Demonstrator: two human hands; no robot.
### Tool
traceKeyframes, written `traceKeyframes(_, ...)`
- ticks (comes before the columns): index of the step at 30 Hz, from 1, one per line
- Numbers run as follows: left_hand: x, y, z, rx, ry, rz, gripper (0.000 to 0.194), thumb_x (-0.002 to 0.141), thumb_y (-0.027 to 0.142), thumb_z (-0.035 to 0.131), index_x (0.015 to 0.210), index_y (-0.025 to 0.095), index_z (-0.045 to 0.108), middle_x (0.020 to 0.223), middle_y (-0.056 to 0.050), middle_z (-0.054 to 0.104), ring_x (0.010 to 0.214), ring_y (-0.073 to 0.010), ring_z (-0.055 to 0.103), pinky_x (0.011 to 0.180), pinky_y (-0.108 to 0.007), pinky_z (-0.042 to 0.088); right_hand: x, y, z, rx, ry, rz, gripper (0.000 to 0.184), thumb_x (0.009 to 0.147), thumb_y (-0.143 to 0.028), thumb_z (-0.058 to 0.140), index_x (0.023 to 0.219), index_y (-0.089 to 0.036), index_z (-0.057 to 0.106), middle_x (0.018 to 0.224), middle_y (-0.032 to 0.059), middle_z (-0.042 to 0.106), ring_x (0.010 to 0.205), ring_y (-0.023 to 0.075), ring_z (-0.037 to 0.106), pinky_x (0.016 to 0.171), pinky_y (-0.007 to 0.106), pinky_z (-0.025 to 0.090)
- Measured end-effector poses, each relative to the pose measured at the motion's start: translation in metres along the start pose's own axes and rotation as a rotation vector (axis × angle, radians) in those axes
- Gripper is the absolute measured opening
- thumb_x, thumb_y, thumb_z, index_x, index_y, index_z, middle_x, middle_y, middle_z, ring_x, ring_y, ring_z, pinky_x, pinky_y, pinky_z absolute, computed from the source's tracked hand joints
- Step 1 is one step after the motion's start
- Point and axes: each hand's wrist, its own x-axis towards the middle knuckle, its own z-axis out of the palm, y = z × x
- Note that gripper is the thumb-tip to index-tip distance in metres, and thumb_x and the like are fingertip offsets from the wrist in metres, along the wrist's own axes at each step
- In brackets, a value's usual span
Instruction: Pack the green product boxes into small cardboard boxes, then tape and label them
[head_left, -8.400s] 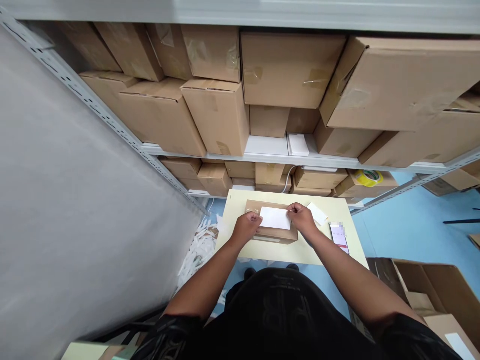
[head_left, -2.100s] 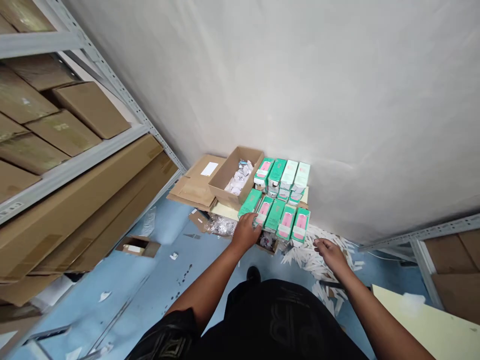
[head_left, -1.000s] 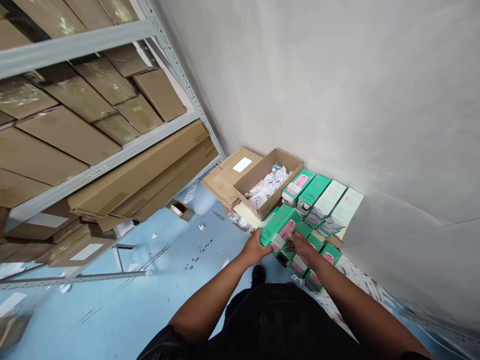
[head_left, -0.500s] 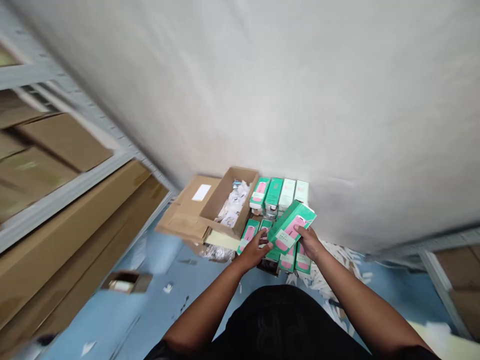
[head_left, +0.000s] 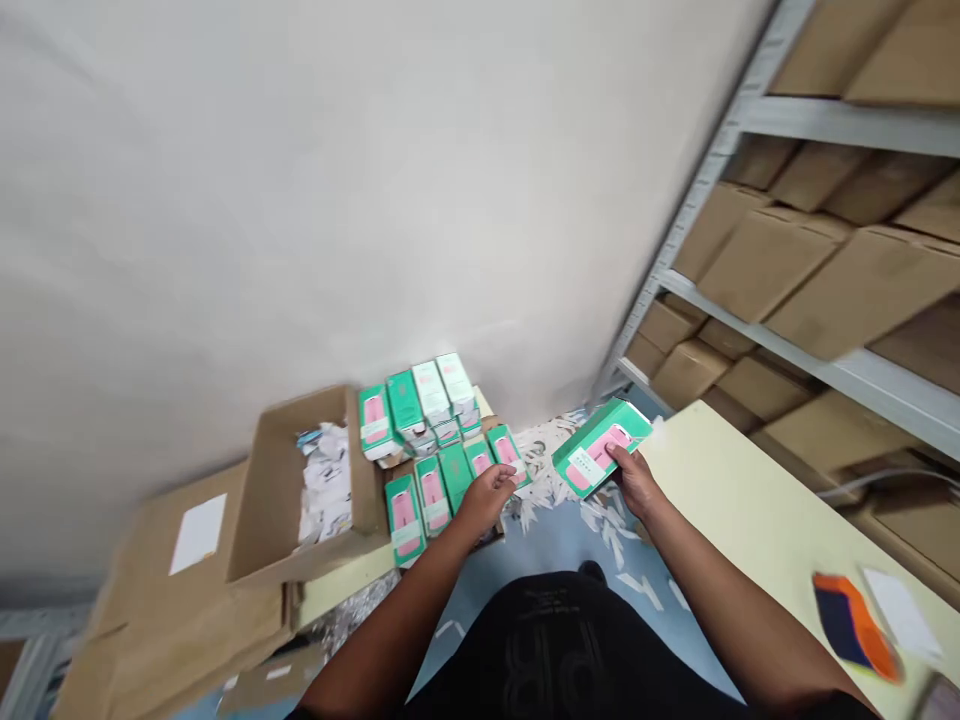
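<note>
My right hand [head_left: 636, 480] grips a green box [head_left: 604, 445] with a pink bottle-like picture and a pale label. It holds this box tilted in the air, between the grouped boxes and the cream table. My left hand [head_left: 487, 495] is apart from it, with loosely bent fingers over the right end of the front row. Beneath and beside those fingers is another green box [head_left: 507, 452]; whether they touch it I cannot tell. More green boxes [head_left: 405, 520] stand in that row. Behind them, two pale boxes [head_left: 431, 390] stand beside a darker green box [head_left: 405, 400].
An open carton [head_left: 251, 500] with white paper pieces stands left, beside a flattened cardboard piece [head_left: 161, 610]. Paper strips [head_left: 540, 460] litter the blue floor [head_left: 559, 540]. At right are a cream table [head_left: 739, 490] with an orange and dark object [head_left: 855, 625], and shelving [head_left: 787, 340] stacked with cartons.
The view has swung right, bringing the cream table and right-hand shelving into sight. My left hand has come off the green box; my right hand has carried it right, away from the others.
</note>
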Motion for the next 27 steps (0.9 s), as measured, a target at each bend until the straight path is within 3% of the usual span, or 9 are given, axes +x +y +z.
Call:
traceKeyframes(5,0.021,0.031,0.081,0.119,-0.223,0.113,0.041,0.083,0.051,0.067,0.107,0.018,0.07,0.101,-0.008,0.072,0.097,-0.0233,0.067,0.089,-0.035,0.052,-0.017,-0.014,-0.096,-0.048,0.182,-0.111,0.055,0.064,-0.053,0.087,0.103,-0.02,0.067,0.092,0.0046,0.079,0.081,0.0263,0.074,0.075,0.038,0.058)
traceKeyframes(8,0.031,0.046,0.14,0.168,-0.33,0.132,0.039,0.083,0.05,0.066,0.106,0.018,0.07,0.097,-0.006,0.072,0.092,-0.0221,0.067,0.086,-0.034,0.052,-0.02,-0.016,-0.163,-0.127,0.28,-0.175,0.055,0.063,-0.051,0.087,0.102,-0.02,0.065,0.094,0.0059,0.078,0.082,0.0262,0.073,0.073,0.037,0.058)
traceKeyframes(13,0.046,0.061,0.261,0.264,-0.463,0.134,0.036,0.085,0.047,0.064,0.106,0.019,0.07,0.098,-0.006,0.073,0.095,-0.0215,0.068,0.087,-0.033,0.053,-0.014,-0.018,-0.291,-0.349,0.351,-0.249,0.054,0.069,-0.051,0.081,0.109,-0.021,0.061,0.106,0.0063,0.077,0.093,0.0255,0.071,0.081,0.036,0.056)
traceKeyframes(18,0.051,0.073,0.388,0.394,-0.597,0.206,0.029,0.087,0.042,0.065,0.106,0.02,0.069,0.099,-0.005,0.074,0.095,-0.0212,0.069,0.088,-0.034,0.054,-0.004,-0.033,-0.405,-0.778,0.443,-0.087,0.052,0.076,-0.053,0.075,0.115,-0.024,0.059,0.09,0.0007,0.073,0.076,0.0219,0.068,0.066,0.03,0.048)
traceKeyframes(22,0.059,0.087,0.462,0.501,-0.661,0.257,0.032,0.088,0.041,0.066,0.112,0.021,0.068,0.109,-0.007,0.073,0.101,-0.0225,0.07,0.091,-0.036,0.056,0.011,-0.036,-0.458,-0.948,0.444,-0.02,0.056,0.077,-0.047,0.076,0.123,-0.024,0.054,0.088,0.0014,0.072,0.077,0.0224,0.068,0.063,0.028,0.043)
traceKeyframes(25,0.076,0.099,0.497,0.636,-0.705,0.364,0.053,0.085,0.039,0.071,0.135,0.022,0.06,0.139,-0.012,0.063,0.122,-0.0266,0.065,0.103,-0.041,0.054,0.025,-0.026,-0.48,-0.966,0.443,-0.016,0.061,0.078,-0.039,0.077,0.131,-0.024,0.051,0.103,0.0062,0.074,0.094,0.0257,0.07,0.071,0.03,0.046)
traceKeyframes(27,0.094,0.108,0.517,0.727,-0.732,0.47,0.07,0.085,0.037,0.072,0.149,0.021,0.049,0.157,-0.015,0.048,0.141,-0.0297,0.052,0.117,-0.045,0.045,0.031,-0.017,-0.488,-0.947,0.422,-0.025,0.066,0.077,-0.036,0.078,0.135,-0.025,0.049,0.114,0.0088,0.073,0.104,0.0276,0.069,0.078,0.032,0.049)
